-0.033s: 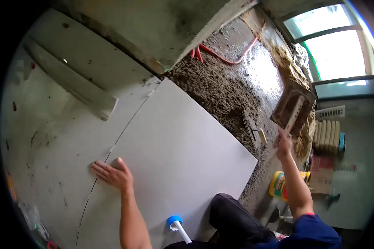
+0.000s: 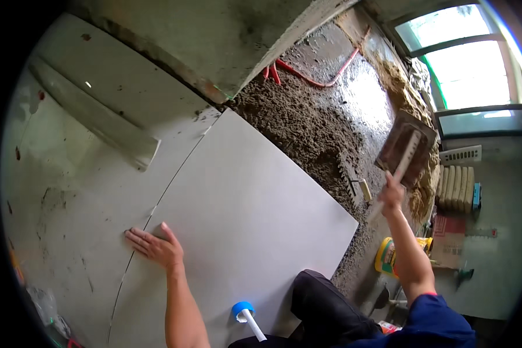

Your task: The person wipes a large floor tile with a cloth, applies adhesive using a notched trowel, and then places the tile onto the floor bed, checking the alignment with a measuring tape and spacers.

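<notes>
A large pale floor tile (image 2: 238,191) lies beside others, a thin joint running along its left edge. My left hand (image 2: 156,245) rests flat on it, fingers stretched across the joint onto the neighbouring tile (image 2: 87,209). My right hand (image 2: 392,194) is wrapped round the pale handle of a flat rectangular tool (image 2: 407,148) with a mud-stained brown plate, held up off to the right and slightly blurred. A notched trowel (image 2: 354,184) with a pale handle lies on the grey mortar (image 2: 296,127) beyond the tile's far right edge.
A concrete block or wall corner (image 2: 214,46) juts in at the top. Red pipes (image 2: 313,81) cross the wet floor behind the mortar. A yellow bucket (image 2: 385,255) and a cardboard box (image 2: 448,240) stand at right. A blue-rimmed roll (image 2: 243,310) sits near my knee.
My right hand and the flat tool have shifted slightly down and left. My left hand keeps its place on the tile; the whole view has moved a little.
</notes>
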### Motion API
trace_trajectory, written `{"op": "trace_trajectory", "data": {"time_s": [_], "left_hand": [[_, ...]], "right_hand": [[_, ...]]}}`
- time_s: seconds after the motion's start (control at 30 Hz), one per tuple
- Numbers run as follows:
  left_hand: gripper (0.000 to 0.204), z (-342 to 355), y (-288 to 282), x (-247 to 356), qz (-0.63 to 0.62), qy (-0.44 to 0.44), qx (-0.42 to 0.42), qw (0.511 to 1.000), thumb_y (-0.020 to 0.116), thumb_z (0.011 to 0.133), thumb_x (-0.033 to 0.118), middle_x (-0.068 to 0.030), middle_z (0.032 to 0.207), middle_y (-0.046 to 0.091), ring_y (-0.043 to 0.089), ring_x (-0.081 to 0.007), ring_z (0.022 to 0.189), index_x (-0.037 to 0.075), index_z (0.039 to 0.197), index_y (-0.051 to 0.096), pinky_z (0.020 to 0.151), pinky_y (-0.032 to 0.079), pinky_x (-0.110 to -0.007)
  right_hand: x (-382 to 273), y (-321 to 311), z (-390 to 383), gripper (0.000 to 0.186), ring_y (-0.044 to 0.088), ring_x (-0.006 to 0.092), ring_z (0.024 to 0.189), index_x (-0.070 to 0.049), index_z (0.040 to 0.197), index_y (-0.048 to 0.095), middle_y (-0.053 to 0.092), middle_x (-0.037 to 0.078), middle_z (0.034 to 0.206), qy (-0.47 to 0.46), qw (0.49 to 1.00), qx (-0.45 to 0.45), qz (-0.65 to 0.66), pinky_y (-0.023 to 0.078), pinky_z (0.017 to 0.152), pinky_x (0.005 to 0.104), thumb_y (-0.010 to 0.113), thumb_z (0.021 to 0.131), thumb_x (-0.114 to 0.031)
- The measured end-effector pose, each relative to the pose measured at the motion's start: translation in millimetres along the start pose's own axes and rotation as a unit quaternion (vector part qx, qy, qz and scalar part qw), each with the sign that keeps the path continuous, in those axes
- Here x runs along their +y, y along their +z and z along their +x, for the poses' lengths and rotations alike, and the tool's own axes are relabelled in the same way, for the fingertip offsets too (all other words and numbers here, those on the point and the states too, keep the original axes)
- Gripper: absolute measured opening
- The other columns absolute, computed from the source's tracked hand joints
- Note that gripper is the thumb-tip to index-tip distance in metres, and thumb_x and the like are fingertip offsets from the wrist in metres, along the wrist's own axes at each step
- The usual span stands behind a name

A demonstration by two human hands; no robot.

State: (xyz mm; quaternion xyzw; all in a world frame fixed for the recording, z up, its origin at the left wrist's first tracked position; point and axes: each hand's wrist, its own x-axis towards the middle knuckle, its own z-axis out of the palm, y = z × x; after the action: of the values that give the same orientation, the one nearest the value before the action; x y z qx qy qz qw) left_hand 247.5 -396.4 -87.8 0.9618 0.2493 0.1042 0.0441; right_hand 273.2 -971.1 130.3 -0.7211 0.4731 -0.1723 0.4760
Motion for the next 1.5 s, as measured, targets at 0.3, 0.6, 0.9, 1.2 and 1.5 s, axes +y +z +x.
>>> {"op": "trace_trajectory", "data": {"time_s": [0.3,0.6,0.9,1.2,1.5], "left_hand": [[0.087,14,-13,11,0.007,0.011,-0.051,0.999,0.037,0.096,0.053,-0.0264,0.157,0.007,0.005,-0.0365,0.147,-0.011,0.148,0.01,0.119,0.006,-0.045],[0.086,11,-11,8,-0.008,0.031,-0.03,0.999,0.04,0.095,0.049,-0.0304,0.155,0.009,0.008,-0.0426,0.145,-0.013,0.147,0.01,0.118,0.007,-0.048],[0.088,14,-20,7,0.012,-0.011,-0.09,0.996,0.041,0.093,0.047,-0.03,0.156,0.005,0.004,-0.0418,0.146,-0.014,0.147,0.008,0.119,0.004,-0.047],[0.086,14,-22,10,-0.009,-0.022,-0.103,0.994,0.041,0.094,0.047,-0.0301,0.155,0.005,0.006,-0.0423,0.146,-0.014,0.146,0.01,0.118,0.005,-0.048],[0.085,13,-20,9,-0.022,-0.004,-0.103,0.994,0.041,0.094,0.045,-0.0304,0.155,0.005,0.005,-0.0428,0.145,-0.013,0.147,0.009,0.118,0.005,-0.049]], "right_hand": [[114,144,-68,0.028,0.04,0.012,0.037,-0.013,0.072,0.046,0.037,-0.004,0.05,0.16,0.98,-0.117,-0.008,0.034,0.035,0.0309,0.064,0.088,-0.028],[107,126,-42,0.027,0.043,0.0124,0.036,-0.013,0.067,0.05,0.044,-0.002,0.051,0.124,0.981,-0.123,-0.089,0.038,0.034,0.0299,0.066,0.085,-0.026],[-26,82,72,0.025,0.047,0.0117,0.046,-0.014,0.072,0.051,0.047,-0.002,0.056,-0.003,0.998,-0.01,-0.057,0.04,0.043,0.0294,0.063,0.089,-0.029],[112,139,-72,0.022,0.039,0.0147,0.037,-0.011,0.079,0.05,0.041,-0.002,0.055,0.242,0.96,-0.134,-0.039,0.036,0.034,0.0321,0.062,0.088,-0.027],[104,121,-47,0.02,0.045,0.0141,0.041,-0.007,0.08,0.052,0.046,0.001,0.055,0.17,0.979,-0.099,-0.06,0.038,0.036,0.0314,0.062,0.086,-0.023]]}}
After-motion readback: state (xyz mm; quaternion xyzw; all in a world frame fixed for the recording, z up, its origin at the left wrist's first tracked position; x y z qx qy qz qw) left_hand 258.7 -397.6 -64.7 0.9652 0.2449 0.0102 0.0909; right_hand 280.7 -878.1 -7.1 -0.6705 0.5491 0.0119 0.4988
